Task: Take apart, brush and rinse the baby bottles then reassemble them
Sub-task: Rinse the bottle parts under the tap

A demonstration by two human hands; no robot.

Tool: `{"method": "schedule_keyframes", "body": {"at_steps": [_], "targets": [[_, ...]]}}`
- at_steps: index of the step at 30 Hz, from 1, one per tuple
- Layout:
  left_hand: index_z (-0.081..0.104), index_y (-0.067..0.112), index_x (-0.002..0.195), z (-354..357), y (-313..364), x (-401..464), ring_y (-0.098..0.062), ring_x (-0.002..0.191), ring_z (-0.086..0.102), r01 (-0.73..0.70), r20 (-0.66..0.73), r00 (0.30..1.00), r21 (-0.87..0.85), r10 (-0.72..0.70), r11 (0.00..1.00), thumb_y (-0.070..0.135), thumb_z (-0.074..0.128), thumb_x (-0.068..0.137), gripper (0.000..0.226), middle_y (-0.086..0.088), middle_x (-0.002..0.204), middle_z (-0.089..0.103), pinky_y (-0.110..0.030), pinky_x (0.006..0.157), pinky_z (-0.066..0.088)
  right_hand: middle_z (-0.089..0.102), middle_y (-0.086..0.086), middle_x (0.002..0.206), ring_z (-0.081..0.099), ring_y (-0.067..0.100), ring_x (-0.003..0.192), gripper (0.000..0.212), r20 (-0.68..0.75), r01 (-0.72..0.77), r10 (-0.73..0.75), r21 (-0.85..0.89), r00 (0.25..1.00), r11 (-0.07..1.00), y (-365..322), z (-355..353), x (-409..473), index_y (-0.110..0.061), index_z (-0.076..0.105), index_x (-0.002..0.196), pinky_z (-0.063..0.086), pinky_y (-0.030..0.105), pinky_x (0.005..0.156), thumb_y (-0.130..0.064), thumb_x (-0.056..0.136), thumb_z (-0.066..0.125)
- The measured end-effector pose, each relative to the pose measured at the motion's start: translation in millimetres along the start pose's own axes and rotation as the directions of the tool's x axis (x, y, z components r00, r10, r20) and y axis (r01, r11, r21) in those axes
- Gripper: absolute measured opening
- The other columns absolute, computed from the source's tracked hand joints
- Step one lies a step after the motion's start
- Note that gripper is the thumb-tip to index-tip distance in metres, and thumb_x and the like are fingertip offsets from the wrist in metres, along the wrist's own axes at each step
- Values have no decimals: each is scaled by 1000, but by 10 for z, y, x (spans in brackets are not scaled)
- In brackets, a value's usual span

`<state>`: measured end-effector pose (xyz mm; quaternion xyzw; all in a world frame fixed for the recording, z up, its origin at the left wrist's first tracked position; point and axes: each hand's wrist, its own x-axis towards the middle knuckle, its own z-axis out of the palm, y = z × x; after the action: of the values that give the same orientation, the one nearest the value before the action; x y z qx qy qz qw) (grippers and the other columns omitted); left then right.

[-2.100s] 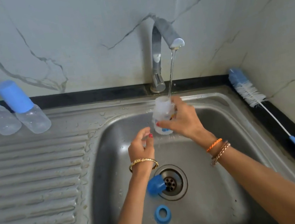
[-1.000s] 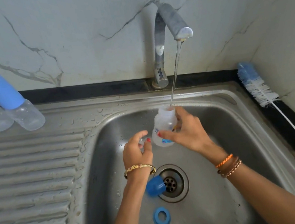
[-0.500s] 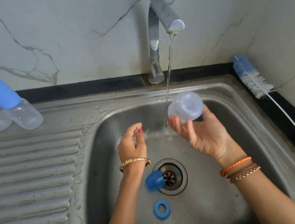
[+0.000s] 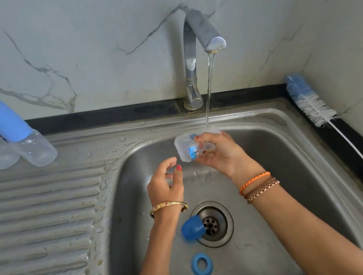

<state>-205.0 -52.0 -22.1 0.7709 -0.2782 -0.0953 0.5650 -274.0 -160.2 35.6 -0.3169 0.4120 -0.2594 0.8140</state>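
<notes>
Blue ring [image 4: 202,265] and cap [image 4: 192,228] lie loose by the drain, so I judge this bottle only mid-rinse. My left hand [image 4: 166,182] pinches something clear, likely the teat; my right hand [image 4: 218,153] holds the bottle body [image 4: 188,146] under the tap stream [image 4: 208,88]. Two capped bottles [image 4: 19,134] wait beyond on the drainboard; reassembly remains.

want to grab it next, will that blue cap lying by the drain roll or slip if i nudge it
The blue cap lies on its side against the drain, so its rounded wall would probably let it roll. The sink floor looks wet, so it may also slide and feel slippery. It looks like small hollow plastic, likely light and stiff.
</notes>
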Motion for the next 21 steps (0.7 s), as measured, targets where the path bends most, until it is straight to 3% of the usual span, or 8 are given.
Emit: {"method": "schedule_keyframes", "body": {"at_steps": [3, 8, 11, 14, 16, 18, 21], "targets": [[66, 9, 106, 11, 22, -7, 0, 71, 50, 1, -2, 1000, -6, -1, 1000, 6, 60, 87, 21, 5, 96, 62, 1, 63, 37, 53, 16, 117, 61, 29, 95, 70, -35, 75, -78, -85, 996, 994, 22, -28, -6, -13, 31, 133, 55, 37, 78, 3, 75, 68], [67, 10, 106, 21, 26, -8, -3, 67, 50, 6, 8, 1000, -4, -6, 1000, 6, 60, 86, 21, 4, 96, 63, -1, 63, 37, 53, 19, 118, 63, 29, 95, 62, -236, 204, -194, 20, 952, 979, 5, -92, -9, -13, 29, 121, 55, 31, 75, -7, 77, 71], [66, 10, 107, 10, 23, -3, -1, 71, 52, 28, 24, 999, -34, -28, 999, 6, 60, 87, 22, 4, 98, 63, -2, 67, 41, 59, 16, 109, 65, 25, 86, 65, -85, 166, -176, -110, 981, 980, 23, -90, -60, -8, 32, 130, 58, 30, 70, -11, 78, 72], [64, 14, 107, -11, 69, -19, -2, 86, 58, 171, 76, 984, -209, -158, 963, 8, 60, 88, 20, 7, 98, 63, -22, 76, 53, 59, 11, 97, 64, 21, 77, 51, -136, 188, -185, 14, 973, 982, -14, -107, -46, -10, 37, 122, 58, 30, 66, -17, 82, 68], [61, 14, 109, -26, 144, -30, -7, 89, 60, 361, 179, 932, -414, -314, 836, 9, 60, 89, 21, 7, 98, 62, -19, 68, 55, 59, 8, 96, 62, 19, 75, 43, -102, 206, -216, -107, 971, 973, -48, -96, -80, -17, 38, 116, 56, 29, 67, -19, 84, 66], [58, 14, 111, -57, 209, -7, -12, 88, 62, 547, 322, 835, -578, -447, 606, 13, 59, 89, 22, 0, 100, 64, -19, 65, 55, 62, 8, 98, 62, 18, 71, 41, 17, 204, -207, -255, 978, 945, -21, -93, -103, -16, 43, 117, 56, 26, 62, -17, 83, 67], [54, 12, 121, -91, 209, 21, -20, 92, 64, 656, 465, 743, -650, -481, 385, 21, 57, 90, 33, -6, 106, 65, -27, 70, 55, 61, 5, 94, 62, 16, 72, 33, -27, 231, -245, -250, 969, 940, -34, -99, -107, -17, 44, 112, 56, 26, 61, -19, 86, 65]]}}
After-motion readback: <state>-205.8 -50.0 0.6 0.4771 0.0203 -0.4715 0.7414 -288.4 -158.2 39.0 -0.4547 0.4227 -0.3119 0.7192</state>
